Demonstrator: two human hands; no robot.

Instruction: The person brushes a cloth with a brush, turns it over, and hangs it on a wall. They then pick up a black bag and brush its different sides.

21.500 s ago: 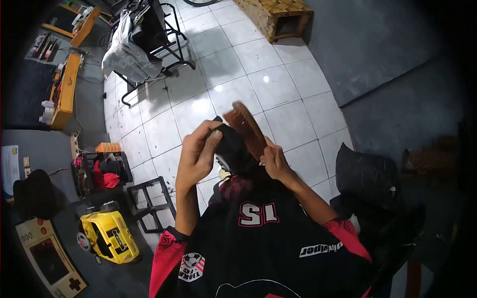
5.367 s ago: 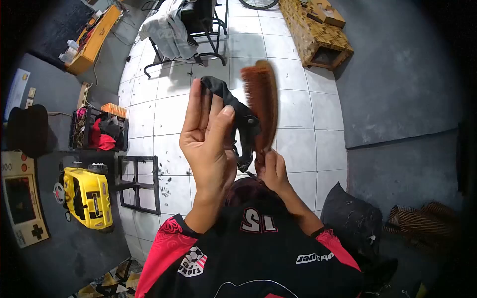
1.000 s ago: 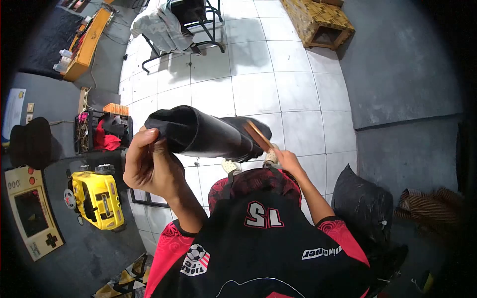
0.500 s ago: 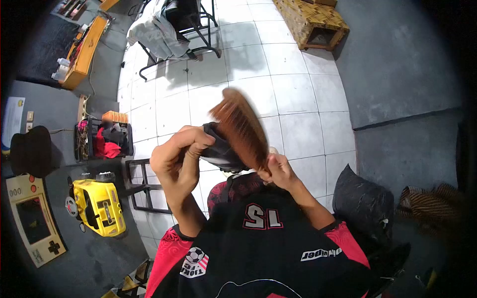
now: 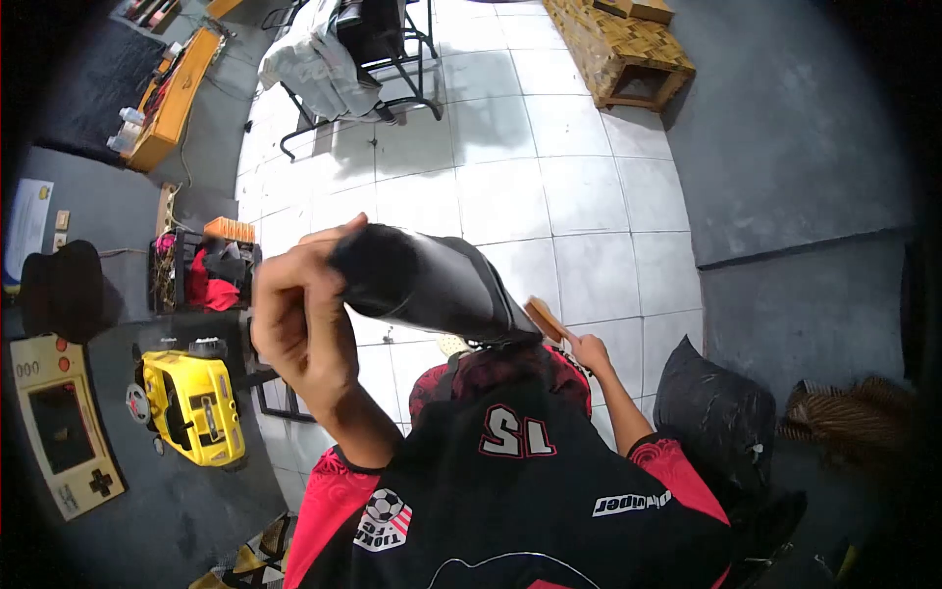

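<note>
My left hand (image 5: 309, 304) is closed on the near-left end of a long black item (image 5: 442, 285), which has a pale sheen along its side and a seam or edge near its right end. Its exact kind I cannot make out. The item is raised above my lap and slants down to the right. To the right of it, my right hand (image 5: 589, 353) grips the handle of a brown brush (image 5: 547, 319). The brush is held low, close to the item's right end; a gap shows between most of the two. My right fingers are partly hidden.
A black-framed chair (image 5: 392, 69) draped with grey cloth stands ahead on white tiles. To the left are a yellow toy car (image 5: 191, 407), a black crate (image 5: 167, 285) of cloths and a dark stool (image 5: 280, 398). A black cushion (image 5: 711, 412) lies right; a woven box (image 5: 628, 59) stands far right.
The brush has moved from against the black item down and right, away from it. My left hand has shifted left, and the item is now turned so its long side shows.
</note>
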